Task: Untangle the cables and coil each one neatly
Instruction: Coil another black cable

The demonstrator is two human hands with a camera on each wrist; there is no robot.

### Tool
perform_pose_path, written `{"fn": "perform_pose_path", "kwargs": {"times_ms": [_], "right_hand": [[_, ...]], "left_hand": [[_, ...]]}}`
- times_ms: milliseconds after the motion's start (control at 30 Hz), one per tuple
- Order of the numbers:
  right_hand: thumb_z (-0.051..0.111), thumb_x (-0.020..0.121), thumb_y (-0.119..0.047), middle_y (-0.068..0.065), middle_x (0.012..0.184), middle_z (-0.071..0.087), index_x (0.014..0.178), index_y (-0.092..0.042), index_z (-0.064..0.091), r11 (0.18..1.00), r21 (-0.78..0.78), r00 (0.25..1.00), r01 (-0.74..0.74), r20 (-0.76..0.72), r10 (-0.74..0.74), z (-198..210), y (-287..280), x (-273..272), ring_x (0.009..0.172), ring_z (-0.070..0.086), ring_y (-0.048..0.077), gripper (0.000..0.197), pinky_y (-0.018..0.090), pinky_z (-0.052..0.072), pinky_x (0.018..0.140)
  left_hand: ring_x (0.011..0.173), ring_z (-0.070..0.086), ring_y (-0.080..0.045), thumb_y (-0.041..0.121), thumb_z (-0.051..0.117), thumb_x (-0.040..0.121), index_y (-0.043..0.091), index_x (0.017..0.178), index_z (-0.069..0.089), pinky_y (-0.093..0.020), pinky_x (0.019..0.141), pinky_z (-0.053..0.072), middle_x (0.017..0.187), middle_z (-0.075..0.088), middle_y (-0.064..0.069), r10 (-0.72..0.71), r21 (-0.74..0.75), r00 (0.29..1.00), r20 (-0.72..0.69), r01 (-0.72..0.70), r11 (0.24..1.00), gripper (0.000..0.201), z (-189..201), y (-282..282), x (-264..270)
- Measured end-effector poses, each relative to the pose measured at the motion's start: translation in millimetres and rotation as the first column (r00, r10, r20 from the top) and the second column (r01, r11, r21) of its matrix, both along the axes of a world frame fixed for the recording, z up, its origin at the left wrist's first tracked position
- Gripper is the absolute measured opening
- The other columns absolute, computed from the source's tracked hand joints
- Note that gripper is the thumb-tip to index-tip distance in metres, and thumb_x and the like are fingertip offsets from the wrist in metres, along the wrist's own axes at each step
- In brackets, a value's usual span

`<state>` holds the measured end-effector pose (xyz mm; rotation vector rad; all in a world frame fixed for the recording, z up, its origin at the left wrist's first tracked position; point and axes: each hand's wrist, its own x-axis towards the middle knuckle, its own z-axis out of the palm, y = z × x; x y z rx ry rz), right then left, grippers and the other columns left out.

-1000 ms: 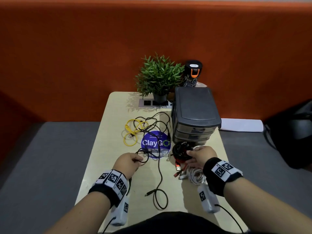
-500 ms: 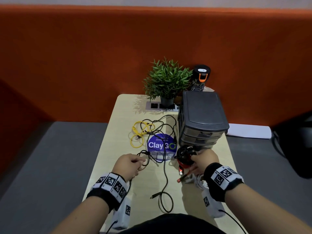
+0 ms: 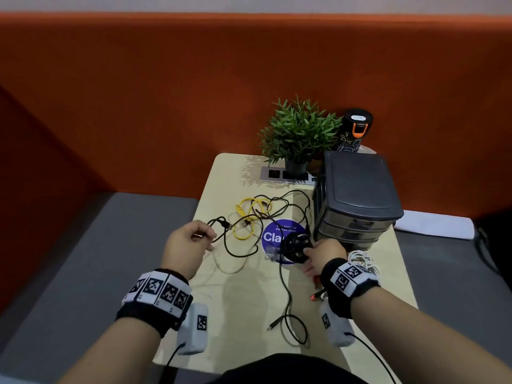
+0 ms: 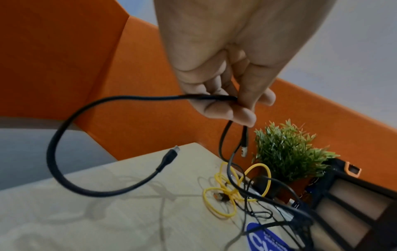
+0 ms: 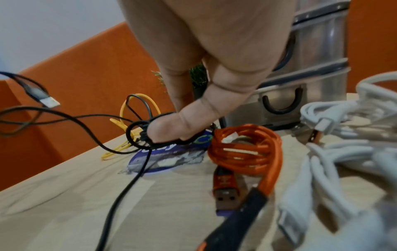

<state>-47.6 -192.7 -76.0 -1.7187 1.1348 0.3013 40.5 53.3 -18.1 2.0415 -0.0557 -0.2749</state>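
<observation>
A tangle of thin black cables (image 3: 279, 209) and a yellow cable (image 3: 246, 217) lies mid-table. My left hand (image 3: 191, 239) is raised off the table's left edge. It pinches a black cable (image 4: 120, 97) between thumb and fingers, and two plug ends dangle from it. My right hand (image 3: 318, 253) grips a small coil of black cable (image 3: 295, 248) over a blue round sticker (image 3: 271, 236), with the thumb (image 5: 171, 129) pressed on the coil. An orange coiled cable (image 5: 244, 149) and a white cable bundle (image 5: 343, 135) lie by my right wrist.
A dark drawer unit (image 3: 357, 195) stands at the right, just beyond my right hand. A potted plant (image 3: 299, 134), a power strip (image 3: 277, 173) and a black bottle (image 3: 356, 131) sit at the back. One loose black cable end (image 3: 288, 322) curls near the front edge.
My left hand has risen and moved left with the black cable, drawing a strand out of the tangle. My right hand has shifted the black coil left onto the sticker.
</observation>
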Motion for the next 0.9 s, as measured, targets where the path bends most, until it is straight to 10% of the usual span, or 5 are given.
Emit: {"fn": "perform_pose_path", "kwargs": {"times_ms": [333, 467, 700, 900], "right_hand": [[0.057, 0.090, -0.007, 0.018, 0.072, 0.062, 0.108, -0.014, 0.051, 0.998, -0.024, 0.995, 0.053, 0.091, -0.050, -11, 6, -1, 0.058, 0.062, 0.031, 0.020, 0.044, 0.056, 0.059], [0.056, 0.093, -0.018, 0.010, 0.071, 0.063, 0.101, -0.012, 0.063, 0.996, -0.078, 0.967, -0.034, 0.250, 0.053, 28, 11, -8, 0.050, 0.056, 0.022, 0.013, 0.031, 0.050, 0.050], [0.067, 0.085, -0.030, -0.013, 0.103, 0.059, 0.115, -0.042, 0.061, 0.817, -0.311, 0.563, -0.486, 0.604, 0.565, 146, 42, -19, 0.074, 0.059, 0.019, 0.033, 0.030, 0.052, 0.071], [0.066, 0.087, -0.020, -0.004, 0.058, 0.062, 0.088, -0.022, 0.071, 0.820, -0.334, 0.610, -0.465, 0.550, 0.570, 168, 44, -27, 0.048, 0.058, 0.013, 0.006, 0.026, 0.050, 0.052]], "left_hand": [[0.058, 0.047, -0.019, 0.011, 0.069, 0.083, 0.029, 0.072, 0.062, -0.034, 0.060, 0.042, 0.075, 0.063, -0.017, -0.078, -0.088, 0.983, 0.165, 0.093, 0.992, 0.022, 35, 3, 4], [0.061, 0.048, -0.011, 0.013, 0.068, 0.084, 0.033, 0.080, 0.061, -0.025, 0.064, 0.042, 0.077, 0.063, 0.002, -0.289, 0.045, 0.921, 0.261, 0.287, 0.957, 0.022, 69, -2, -2], [0.054, 0.043, -0.007, 0.015, 0.073, 0.080, 0.034, 0.085, 0.049, -0.021, 0.057, 0.037, 0.077, 0.062, 0.006, -0.676, 0.141, 0.720, 0.158, 0.661, 0.737, 0.030, 105, -24, -24], [0.050, 0.042, -0.004, 0.028, 0.081, 0.071, 0.037, 0.089, 0.054, -0.016, 0.050, 0.033, 0.076, 0.063, 0.011, -0.643, 0.201, 0.721, 0.257, 0.611, 0.765, 0.034, 115, -32, -21]]}}
